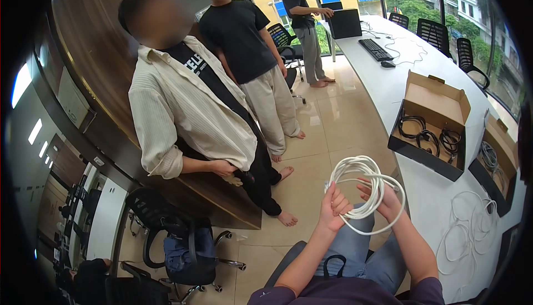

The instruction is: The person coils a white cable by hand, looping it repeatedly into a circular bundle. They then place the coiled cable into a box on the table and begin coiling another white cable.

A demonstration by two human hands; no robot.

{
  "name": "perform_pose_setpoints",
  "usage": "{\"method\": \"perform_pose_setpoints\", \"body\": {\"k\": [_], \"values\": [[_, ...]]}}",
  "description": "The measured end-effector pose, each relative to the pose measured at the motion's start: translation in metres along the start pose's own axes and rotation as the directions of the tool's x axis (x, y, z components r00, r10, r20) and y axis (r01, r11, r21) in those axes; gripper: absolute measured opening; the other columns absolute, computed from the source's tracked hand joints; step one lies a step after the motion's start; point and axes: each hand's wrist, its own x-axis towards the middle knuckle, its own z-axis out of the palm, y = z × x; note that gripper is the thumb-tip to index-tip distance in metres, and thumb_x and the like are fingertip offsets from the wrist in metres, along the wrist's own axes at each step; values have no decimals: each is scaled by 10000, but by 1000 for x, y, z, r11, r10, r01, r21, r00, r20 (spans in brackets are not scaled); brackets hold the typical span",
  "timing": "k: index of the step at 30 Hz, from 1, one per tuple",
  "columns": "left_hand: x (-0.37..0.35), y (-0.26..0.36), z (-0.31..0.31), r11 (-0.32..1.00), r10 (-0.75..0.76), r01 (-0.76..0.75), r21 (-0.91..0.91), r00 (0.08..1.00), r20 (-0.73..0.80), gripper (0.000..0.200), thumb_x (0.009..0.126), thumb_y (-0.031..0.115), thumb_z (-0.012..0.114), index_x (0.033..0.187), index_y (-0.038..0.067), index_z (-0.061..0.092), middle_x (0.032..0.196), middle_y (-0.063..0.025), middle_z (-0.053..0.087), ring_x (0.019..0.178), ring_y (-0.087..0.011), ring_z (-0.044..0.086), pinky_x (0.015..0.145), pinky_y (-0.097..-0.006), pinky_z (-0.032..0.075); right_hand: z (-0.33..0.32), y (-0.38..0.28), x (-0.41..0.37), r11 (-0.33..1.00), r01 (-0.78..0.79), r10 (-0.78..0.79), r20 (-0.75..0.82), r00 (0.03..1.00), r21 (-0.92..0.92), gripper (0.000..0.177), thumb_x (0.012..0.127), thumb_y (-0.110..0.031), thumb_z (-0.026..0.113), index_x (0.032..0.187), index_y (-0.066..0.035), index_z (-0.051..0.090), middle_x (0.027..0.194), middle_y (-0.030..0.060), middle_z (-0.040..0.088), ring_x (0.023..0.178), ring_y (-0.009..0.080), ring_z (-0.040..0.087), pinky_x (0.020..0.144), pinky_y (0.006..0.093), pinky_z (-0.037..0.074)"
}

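A coiled white cable (366, 164) hangs in several loops between my two hands, above my lap. My left hand (336, 202) has its fingers wrapped round the left side of the coil. On the other side, my right hand (387, 198) grips the loops, with its fingers partly behind them. One loop droops lower and wider than the rest, passing across my right wrist. A cable end appears near the fingers of my left hand, too small to make out clearly.
On the white table (411, 205) at right are an open box of black cables (427, 138), a second box (497, 163) and a loose white cable (466, 227). A keyboard (376, 49) and mouse (388, 64) lie farther back. Several people stand left and behind; an office chair (189, 249) is lower left.
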Motion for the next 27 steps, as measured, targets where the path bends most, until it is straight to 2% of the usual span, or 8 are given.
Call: {"method": "perform_pose_setpoints", "body": {"k": [4, 7, 9, 13, 16, 21, 25, 27], "values": [[-4, 39, 9, 983, 182, -173, 68, 972, -150, 492, 1006, 388, 426, 573, 186, 308, 425, 83, 205, 336, -52, 192, 390, -222, 242, -14, -18, -19, 965, 82, -154, -288, 945, -248, 411, 1024, -391, 347, 1042, -50, 576, 1023, 106, 637, 903, 166, 615, 752, 317, 488], [-15, 79, 19, 916, 372, -354, 189, 925, -71, 496, 1000, 381, 445, 568, 193, 292, 437, 100, 189, 350, -39, 173, 384, -212, 212, -51, -46, -36, 889, 159, -343, -395, 852, -430, 432, 1014, -426, 374, 899, -72, 593, 811, 42, 634, 727, 108, 581, 633, 243, 424], [-25, 109, 18, 904, 375, -376, 205, 926, 44, 493, 994, 380, 459, 571, 187, 298, 445, 82, 175, 356, -55, 172, 400, -239, 220, -67, -80, -55, 812, 221, -481, -405, 777, -540, 442, 1005, -440, 398, 804, -89, 576, 703, 9, 598, 639, 93, 534, 609, 241, 412], [-31, 116, 30, 900, 341, -327, 289, 940, 2, 481, 999, 381, 452, 576, 176, 351, 450, 68, 183, 363, -60, 175, 423, -235, 244, -34, -151, -100, 604, 333, -716, -310, 625, -725, 429, 999, -445, 421, 752, -107, 514, 683, 8, 530, 652, 92, 486, 624, 246, 379], [-18, 99, 37, 878, 336, -294, 377, 940, -50, 430, 998, 381, 457, 638, 161, 379, 456, 69, 193, 379, -63, 181, 438, -233, 242, -13, -174, -117, 570, 409, -786, -328, 524, -712, 441, 1005, -412, 427, 691, -107, 476, 657, 6, 472, 638, 107, 444, 642, 257, 364], [16, 54, 26, 775, 439, -247, 582, 873, -214, 345, 976, 328, 530, 682, 166, 452, 470, 72, 221, 388, -57, 215, 413, -242, 220, 42, -183, -132, 551, 723, -820, -109, 562, -417, 510, 1030, -400, 349, 598, -134, 297, 552, -8, 286, 534, 119, 285, 555, 273, 293], [27, 20, 6, 698, 461, -138, 703, 837, -294, 194, 939, 250, 610, 805, 128, 541, 488, 78, 268, 394, -41, 257, 397, -245, 242, 71, -159, -130, 650, 704, -708, 110, 698, -286, 533, 1034, -438, 268, 594, -138, 283, 520, -20, 252, 478, 112, 258, 483, 265, 259], [25, 14, 11, 679, 437, -115, 725, 857, -273, 192, 937, 248, 612, 810, 128, 532, 490, 82, 259, 390, -45, 244, 404, -243, 243, 75, -148, -127, 653, 612, -566, 249, 786, -446, 544, 1026, -467, 265, 598, -134, 292, 523, -13, 316, 464, 100, 302, 442, 270, 260]]}}
